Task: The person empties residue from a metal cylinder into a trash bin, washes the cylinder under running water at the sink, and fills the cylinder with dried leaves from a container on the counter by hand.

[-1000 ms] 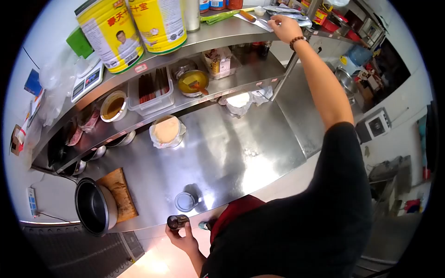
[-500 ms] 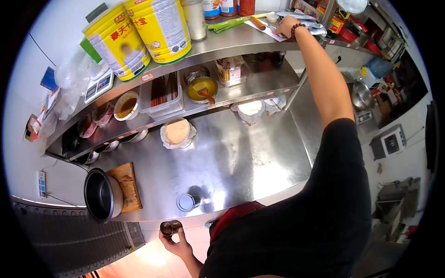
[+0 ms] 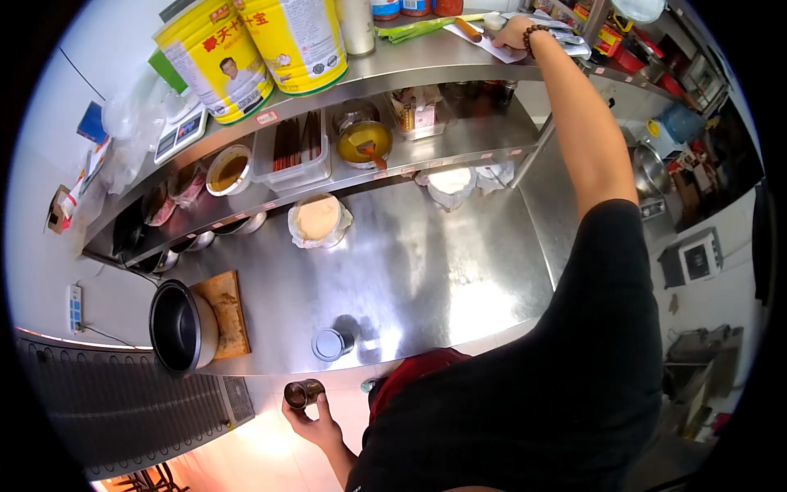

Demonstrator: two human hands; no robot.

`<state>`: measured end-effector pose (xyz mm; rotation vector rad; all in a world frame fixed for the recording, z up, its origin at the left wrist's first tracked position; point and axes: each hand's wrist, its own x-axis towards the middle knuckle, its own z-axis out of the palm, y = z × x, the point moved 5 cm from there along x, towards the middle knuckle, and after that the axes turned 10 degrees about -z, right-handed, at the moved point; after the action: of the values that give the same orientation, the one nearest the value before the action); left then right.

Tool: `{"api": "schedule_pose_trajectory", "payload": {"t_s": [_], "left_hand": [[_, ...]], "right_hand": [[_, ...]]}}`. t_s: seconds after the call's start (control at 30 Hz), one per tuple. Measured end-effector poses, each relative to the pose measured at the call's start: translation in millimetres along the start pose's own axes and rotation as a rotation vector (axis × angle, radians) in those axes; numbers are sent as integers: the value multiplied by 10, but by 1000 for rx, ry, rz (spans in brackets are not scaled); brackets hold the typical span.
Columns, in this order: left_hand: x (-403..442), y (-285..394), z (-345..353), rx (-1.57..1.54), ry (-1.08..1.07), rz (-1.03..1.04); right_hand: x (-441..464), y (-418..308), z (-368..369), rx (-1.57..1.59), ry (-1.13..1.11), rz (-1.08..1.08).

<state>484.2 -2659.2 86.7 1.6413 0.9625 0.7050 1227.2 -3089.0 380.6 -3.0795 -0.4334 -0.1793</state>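
Note:
Below the table's front edge, my left hand [image 3: 318,425] is wrapped round a small glass jar [image 3: 303,394] with dark brown contents, its round mouth facing up. My right hand [image 3: 512,34], with a beaded bracelet at the wrist, reaches far out to the upper shelf. Its fingers are bent together over a white sheet of paper [image 3: 484,43]; what they grip, if anything, is hidden. Beside them are a small white cup [image 3: 494,22] and a brown wooden handle [image 3: 468,30]. Green stalks [image 3: 410,31] lie left of the paper.
A lidded jar [image 3: 329,344] stands near the edge of the steel table [image 3: 410,271]. At left are a black-lined pot [image 3: 182,328] and a wooden board [image 3: 225,316]. Large yellow cans [image 3: 299,49] stand on the upper shelf; a tub of pale powder [image 3: 318,220] sits below.
The view has shifted slightly. My right hand has moved a little closer to the small white cup on the shelf. My left hand still holds the jar.

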Motion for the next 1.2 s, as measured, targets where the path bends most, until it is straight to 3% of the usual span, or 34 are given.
{"api": "schedule_pose_trajectory", "payload": {"t_s": [0.13,0.17,0.2,0.23,0.27,0.3,0.37,0.4,0.43,0.53,0.6,0.7,0.77,0.87,1.2], "left_hand": [[75,-110,-56,-6,-10,-23],[85,-101,-44,-33,-9,-44],[119,-78,-31,-31,-41,-7],[142,-50,-26,-26,-65,24],[169,-55,-24,-26,-69,51],[196,-57,-36,-14,-68,66],[244,-56,-65,-22,-112,13],[292,-121,-92,-25,-153,2],[363,-202,-80,-39,-198,-1],[500,-483,-106,91,-308,28],[569,-685,-95,143,-394,-19],[605,-1004,-68,170,-477,-80],[632,-1170,-54,227,-535,-86],[626,-1174,63,382,-653,65],[818,-1348,449,547,-791,-34]], "right_hand": [[71,142,26,-52,206,36],[288,479,206,-148,243,33],[429,458,325,-460,-35,-72],[167,306,200,-635,-21,-186],[-201,606,87,-35,445,59],[-381,650,-22,183,491,-194],[-1659,-425,-290,488,586,-238],[-2001,-496,-152,775,508,-289],[-2498,-1017,-38,965,515,-285],[-3451,-2009,833,1127,188,-397],[-3880,-2601,1745,1255,-179,-234],[-4384,-3377,3050,1322,-532,-237],[-4586,-3735,3604,1352,-519,-179],[-4676,-4100,3901,1199,-494,-142],[-4637,-4540,3997,899,-547,-255]]}}
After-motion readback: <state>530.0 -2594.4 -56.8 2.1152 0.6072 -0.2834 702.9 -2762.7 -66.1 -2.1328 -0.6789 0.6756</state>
